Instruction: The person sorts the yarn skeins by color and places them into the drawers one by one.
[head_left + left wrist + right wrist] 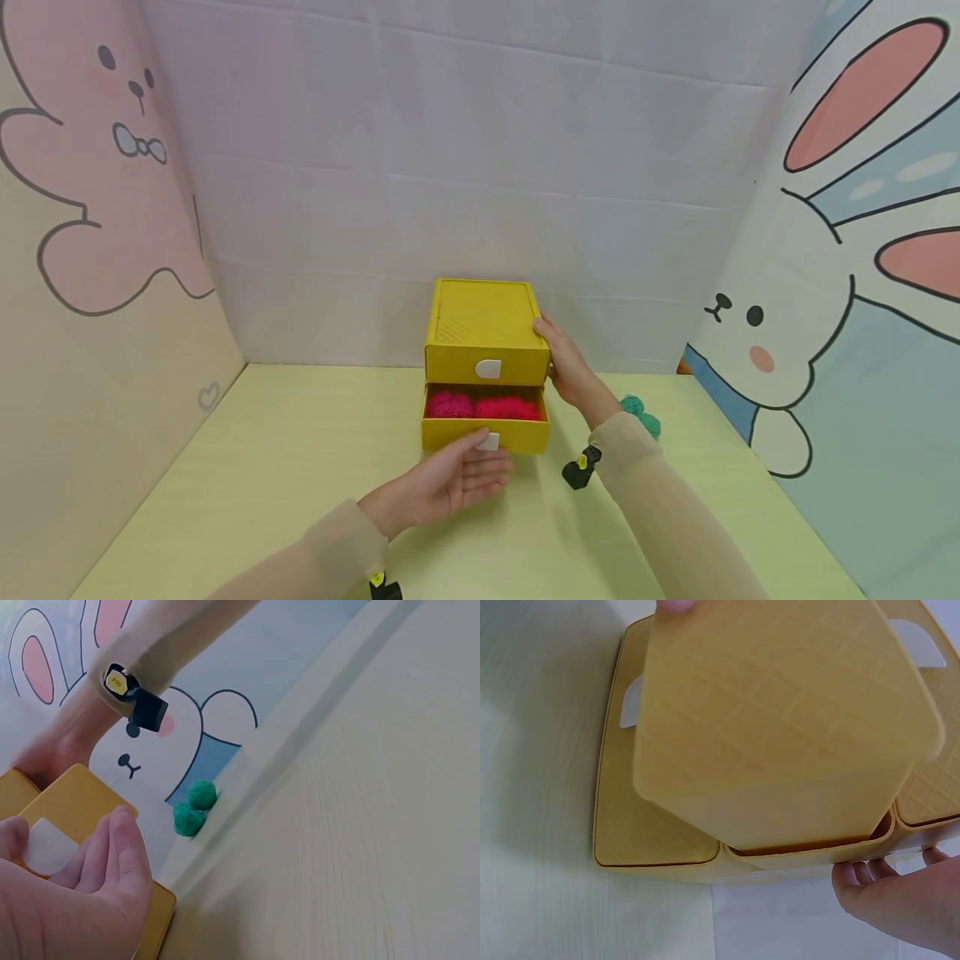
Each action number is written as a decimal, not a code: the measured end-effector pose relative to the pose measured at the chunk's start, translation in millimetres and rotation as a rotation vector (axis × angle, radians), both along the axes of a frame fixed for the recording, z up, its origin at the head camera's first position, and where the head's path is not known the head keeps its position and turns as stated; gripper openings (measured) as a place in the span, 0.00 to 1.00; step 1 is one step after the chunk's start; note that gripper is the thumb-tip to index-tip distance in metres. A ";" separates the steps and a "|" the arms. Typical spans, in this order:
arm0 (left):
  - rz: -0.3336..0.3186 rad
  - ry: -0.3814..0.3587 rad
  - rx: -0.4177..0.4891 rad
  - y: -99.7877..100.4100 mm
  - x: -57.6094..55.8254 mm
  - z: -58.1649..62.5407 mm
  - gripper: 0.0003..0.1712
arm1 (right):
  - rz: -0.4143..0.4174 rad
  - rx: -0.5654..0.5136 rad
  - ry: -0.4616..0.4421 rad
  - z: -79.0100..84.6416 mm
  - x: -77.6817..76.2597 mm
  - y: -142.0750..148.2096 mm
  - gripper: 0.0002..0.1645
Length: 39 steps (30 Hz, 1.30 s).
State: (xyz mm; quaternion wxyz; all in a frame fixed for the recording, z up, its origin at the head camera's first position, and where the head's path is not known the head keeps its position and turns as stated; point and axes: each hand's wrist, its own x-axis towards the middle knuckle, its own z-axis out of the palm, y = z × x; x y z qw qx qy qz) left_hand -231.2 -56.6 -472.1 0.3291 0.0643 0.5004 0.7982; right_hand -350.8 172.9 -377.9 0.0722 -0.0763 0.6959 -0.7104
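Note:
A yellow drawer box [487, 312] stands against the back wall. Its pulled-out drawer [787, 697] has a white tab [49, 847] on the front and holds fuzzy magenta yarn [450, 405] and red yarn [508, 407]. My left hand [450, 483] is palm up at the drawer front, its thumb by the tab and its fingers extended below. Against the box's right side rests my right hand [570, 367], fingertips at the top edge. In the right wrist view its fingers [847, 885] lie along the box's side wall.
Two green yarn balls [193, 808] lie on the table to the right, partly behind my right sleeve in the head view. A closed lower drawer [652, 825] lies under the pulled-out one. Walls with cartoon animals [795, 333] border the pale table [300, 450].

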 end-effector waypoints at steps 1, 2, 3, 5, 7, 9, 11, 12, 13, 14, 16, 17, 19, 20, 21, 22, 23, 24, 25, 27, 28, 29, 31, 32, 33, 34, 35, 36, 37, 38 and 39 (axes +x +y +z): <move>0.013 0.004 -0.001 1.1 -1.4 -0.1 0.42 | 0.001 -0.002 0.002 0.0 -0.2 -0.1 0.39; 0.026 0.006 -0.001 2.0 -2.9 -0.1 0.42 | 0.002 -0.006 0.004 0.0 -0.1 -0.1 0.39; 0.035 0.007 -0.001 2.8 -4.5 0.2 0.42 | 0.002 -0.007 0.003 0.2 0.1 -0.2 0.39; 0.049 0.015 -0.006 3.8 -7.3 1.3 0.42 | 0.001 -0.008 0.002 0.5 0.4 0.1 0.39; 0.058 0.019 -0.013 4.5 -11.2 2.1 0.41 | 0.003 -0.012 0.003 0.6 0.7 0.3 0.39; 0.066 0.026 -0.022 4.9 -14.9 3.0 0.41 | 0.007 -0.009 0.005 0.7 1.2 0.5 0.39; 0.072 0.031 -0.031 5.7 -19.7 2.7 0.41 | 0.009 -0.009 0.010 0.2 1.7 1.1 0.39; 0.075 0.030 -0.032 6.0 -22.3 2.3 0.40 | 0.010 -0.010 0.012 -0.2 1.9 1.4 0.39; 0.078 0.032 -0.034 6.4 -24.7 2.0 0.40 | 0.010 -0.008 0.014 -0.5 2.2 1.8 0.39; 0.080 0.037 -0.036 6.7 -27.2 1.4 0.40 | 0.012 -0.006 0.017 -0.7 2.4 2.1 0.39; 0.084 0.047 -0.039 7.3 -32.0 0.3 0.40 | 0.012 -0.007 0.021 -1.2 2.7 2.6 0.39; 0.085 0.048 -0.038 7.5 -34.3 -0.2 0.40 | 0.012 -0.006 0.022 -1.3 2.8 2.7 0.39; 0.089 0.053 -0.040 8.0 -38.2 -0.6 0.40 | 0.013 -0.006 0.026 -1.4 2.9 2.8 0.39; 0.092 0.058 -0.042 8.3 -39.9 -0.8 0.41 | 0.013 -0.005 0.027 -1.4 2.9 2.8 0.39; 0.095 0.058 -0.043 8.5 -41.4 -0.7 0.40 | 0.013 -0.003 0.027 -1.4 2.8 2.7 0.39; 0.099 0.058 -0.043 8.8 -42.9 -0.8 0.40 | 0.014 0.001 0.029 -1.4 2.6 2.6 0.39; 0.103 0.058 -0.044 9.0 -44.0 -0.6 0.40 | 0.013 0.003 0.030 -1.3 2.5 2.4 0.39; 0.107 0.059 -0.045 9.2 -45.0 -0.4 0.40 | 0.014 0.007 0.031 -1.3 2.2 2.1 0.39; 0.113 0.059 -0.046 9.4 -46.0 -0.4 0.39 | 0.015 0.008 0.033 -1.4 1.9 2.0 0.39; 0.122 0.053 -0.047 9.8 -47.8 0.1 0.39 | 0.016 0.010 0.030 -1.4 1.8 1.8 0.39; 0.127 0.054 -0.047 9.9 -48.5 0.2 0.38 | 0.016 0.006 0.029 -1.4 1.7 1.5 0.39; 0.133 0.049 -0.046 10.1 -49.2 0.7 0.38 | 0.015 0.003 0.027 -1.4 1.9 1.3 0.39; 0.143 0.047 -0.047 10.2 -50.4 1.2 0.38 | 0.019 0.002 0.027 -1.5 1.4 1.1 0.39; 0.145 0.050 -0.049 10.1 -50.9 1.5 0.38 | 0.018 0.001 0.025 -1.5 1.6 1.0 0.39; 0.147 0.053 -0.053 10.1 -51.4 1.8 0.38 | 0.019 0.002 0.025 -1.6 1.4 1.1 0.39; 0.147 0.055 -0.056 10.2 -51.9 1.9 0.38 | 0.020 0.003 0.026 -1.7 1.2 1.2 0.39; 0.147 0.053 -0.060 10.2 -52.3 2.3 0.38 | 0.020 0.004 0.027 -1.7 1.0 1.3 0.39; 0.145 0.057 -0.064 10.1 -52.6 2.5 0.38 | 0.020 0.006 0.027 -1.8 0.8 1.5 0.39; 0.144 0.062 -0.068 10.2 -52.9 2.6 0.38 | 0.019 0.003 0.025 -1.8 0.9 1.8 0.39; 0.144 0.062 -0.070 10.4 -53.2 2.9 0.38 | 0.020 0.004 0.027 -1.8 0.6 2.1 0.39; 0.144 0.060 -0.071 10.6 -53.5 3.3 0.38 | 0.021 0.003 0.028 -1.8 0.4 2.4 0.39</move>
